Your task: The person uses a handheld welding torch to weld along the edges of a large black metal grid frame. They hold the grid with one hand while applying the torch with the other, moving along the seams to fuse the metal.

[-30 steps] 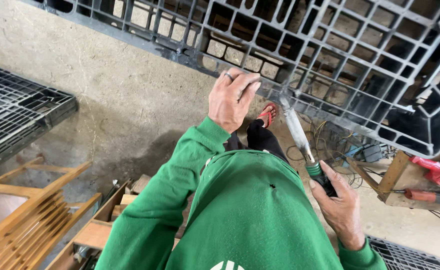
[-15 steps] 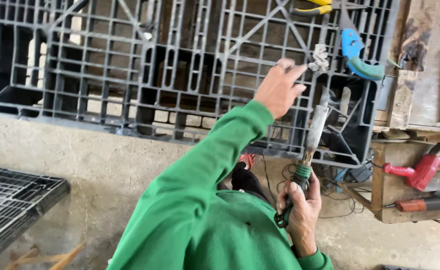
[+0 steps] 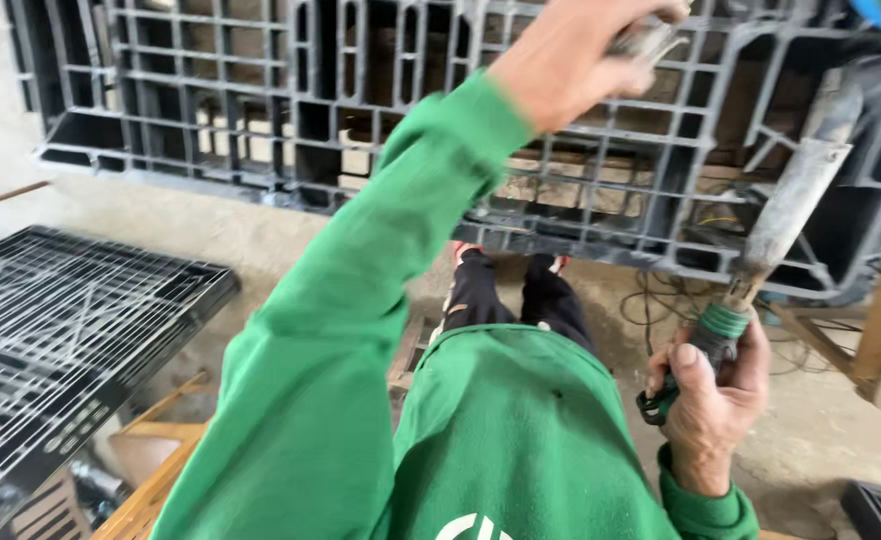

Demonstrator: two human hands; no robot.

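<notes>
Fingers of the left hand (image 3: pixel 570 65), top centre, pinch a small metal piece (image 3: pixel 645 40) against the pallet (image 3: pixel 260 110); the right hand (image 3: pixel 710 395), lower right, is closed around a tool (image 3: pixel 785 210) aimed upward.

Matt black plastic pallet (image 3: pixel 260 110), dusty grey metal tool (image 3: pixel 790 200), soft green cloth sleeve (image 3: pixel 360 300).

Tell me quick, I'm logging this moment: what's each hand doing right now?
Left hand: raised, closed on a small grey metal piece; what it is cannot be told.
Right hand: closed on the green-collared handle of a long grey tool.
</notes>
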